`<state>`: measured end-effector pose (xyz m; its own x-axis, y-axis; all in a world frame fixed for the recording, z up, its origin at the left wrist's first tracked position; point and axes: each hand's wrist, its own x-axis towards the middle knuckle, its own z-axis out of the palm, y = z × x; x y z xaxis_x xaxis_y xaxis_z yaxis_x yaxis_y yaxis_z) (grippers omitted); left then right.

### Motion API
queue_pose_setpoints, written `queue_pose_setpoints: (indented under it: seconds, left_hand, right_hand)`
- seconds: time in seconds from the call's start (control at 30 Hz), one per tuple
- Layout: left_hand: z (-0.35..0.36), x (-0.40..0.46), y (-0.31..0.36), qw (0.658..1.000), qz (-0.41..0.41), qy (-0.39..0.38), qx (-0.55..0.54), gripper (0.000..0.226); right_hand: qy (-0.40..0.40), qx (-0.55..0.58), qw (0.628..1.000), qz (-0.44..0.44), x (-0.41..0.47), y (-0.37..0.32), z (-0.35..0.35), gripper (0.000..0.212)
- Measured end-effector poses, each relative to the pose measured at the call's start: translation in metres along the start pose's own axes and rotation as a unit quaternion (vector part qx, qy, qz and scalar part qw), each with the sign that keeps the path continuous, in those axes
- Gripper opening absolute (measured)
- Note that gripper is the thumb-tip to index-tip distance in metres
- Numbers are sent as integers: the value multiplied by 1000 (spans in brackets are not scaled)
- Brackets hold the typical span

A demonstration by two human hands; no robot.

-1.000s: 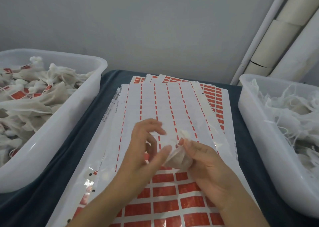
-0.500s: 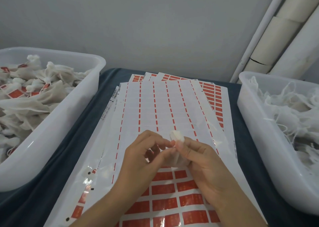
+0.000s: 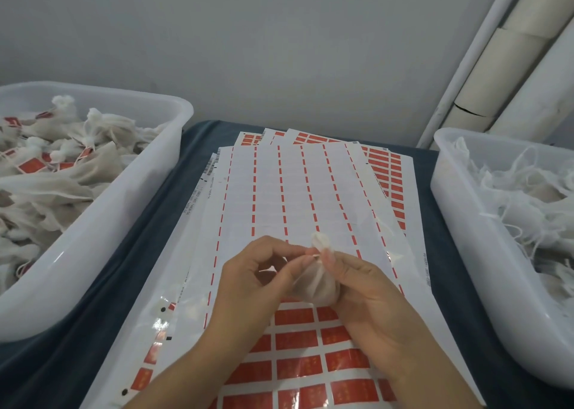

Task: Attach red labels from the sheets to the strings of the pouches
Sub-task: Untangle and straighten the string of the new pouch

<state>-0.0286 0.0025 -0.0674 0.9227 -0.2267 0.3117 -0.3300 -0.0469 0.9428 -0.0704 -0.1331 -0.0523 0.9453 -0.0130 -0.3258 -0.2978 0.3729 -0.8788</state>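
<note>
The bench (image 3: 130, 284), under a dark cloth, carries everything, and its load suggests the job is well under way but far from over. To the left of the hands a white tub (image 3: 102, 231) is heaped with pouches that already show red labels; to the right, a second tub (image 3: 459, 253) holds a tangle of pouches with bare white strings, so plenty seems left. Beneath the hands lies the top label sheet (image 3: 310, 191): its far part is stripped, while rows of red labels (image 3: 295, 340) remain on the near part. The right hand (image 3: 366, 296) grips one pouch (image 3: 313, 284) by its gathered neck, and the left hand (image 3: 257, 281) pinches at that neck, probably its string; no label on it shows yet.
</note>
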Motion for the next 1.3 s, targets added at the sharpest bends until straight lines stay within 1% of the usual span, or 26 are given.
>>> queue_pose_setpoints:
  seconds: [0.07,0.1,0.13,0.2,0.23,0.27,0.3,0.33,0.37,0.4,0.43,0.47,0.5,0.53,0.57,0.63,0.7,0.77,0.83,0.9,0.97,1.03,1.1,1.17,1.23,1.3]
  left_hand:
    - [-1,0,0,1000,-4,6,10,16]
    - [-1,0,-1,999,17,6,42,14]
    - [-2,0,-2,994,57,10,95,11]
    - [-3,-1,-7,964,156,20,215,10]
    - [-3,-1,-9,946,191,23,261,11]
    - [-2,-2,-10,934,213,27,287,11]
    - [-2,-2,-9,932,218,27,289,8]
    - [-1,-3,-8,941,201,22,270,3]
    - [-1,-2,-4,960,158,20,232,7]
    - [-1,-2,-1,980,90,16,177,17]
    - [0,-1,0,995,5,2,103,22]
    - [-2,1,1,997,-75,-18,22,18]
    - [-4,3,3,988,-141,-38,-56,12]
    - [-7,4,5,972,-195,-54,-121,11]
    - [-11,6,4,952,-235,-61,-187,15]
    - [-15,9,3,902,-287,-65,-317,15]
    - [-18,10,4,848,-307,-69,-426,12]
    - [-21,13,3,803,-310,-64,-504,6]
    - [-24,16,2,786,-296,-60,-540,15]
    - [-25,17,2,792,-274,-59,-543,10]
    - [-23,17,2,821,-251,-65,-508,3]
    - [-21,16,1,848,-234,-91,-467,11]
    - [-21,16,1,853,-223,-117,-457,17]
    - [-24,16,0,856,-219,-98,-458,18]
    - [-27,17,-1,849,-218,-74,-476,19]
    - [-27,17,-2,842,-206,-76,-493,18]
  right_hand:
    - [8,-7,1000,-3,0,-1,0,30]
    - [10,-11,1000,-6,1,-1,0,30]
    - [8,-17,1000,-8,0,-1,1,30]
    - [5,-29,999,-12,0,-1,1,28]
    - [7,-39,999,-16,0,0,1,27]
    - [14,-52,998,-21,0,1,1,27]
    - [24,-69,997,-28,1,2,1,27]
    - [36,-86,995,-36,1,3,1,28]
    - [50,-108,992,-48,2,4,1,29]
    - [65,-140,986,-62,2,4,1,31]
    - [76,-176,978,-78,2,3,1,33]
    - [78,-204,972,-92,2,2,2,34]
    - [72,-220,967,-103,2,1,3,33]
    - [64,-226,966,-108,1,0,4,31]
    - [56,-231,965,-111,2,0,4,30]
    - [47,-242,962,-115,2,-2,2,28]
    - [40,-242,963,-111,3,-2,-1,27]
    - [36,-241,965,-99,5,-1,-3,26]
    - [32,-251,963,-91,7,1,-3,26]
    - [27,-258,962,-88,7,3,-2,27]
    - [28,-262,961,-88,7,3,-3,29]
    - [26,-265,960,-86,7,3,-4,29]
    - [21,-270,959,-85,6,4,-5,30]
    - [13,-276,957,-92,6,3,-5,33]
    - [-2,-283,954,-98,7,2,-5,33]
    - [-16,-289,952,-103,6,0,-6,32]
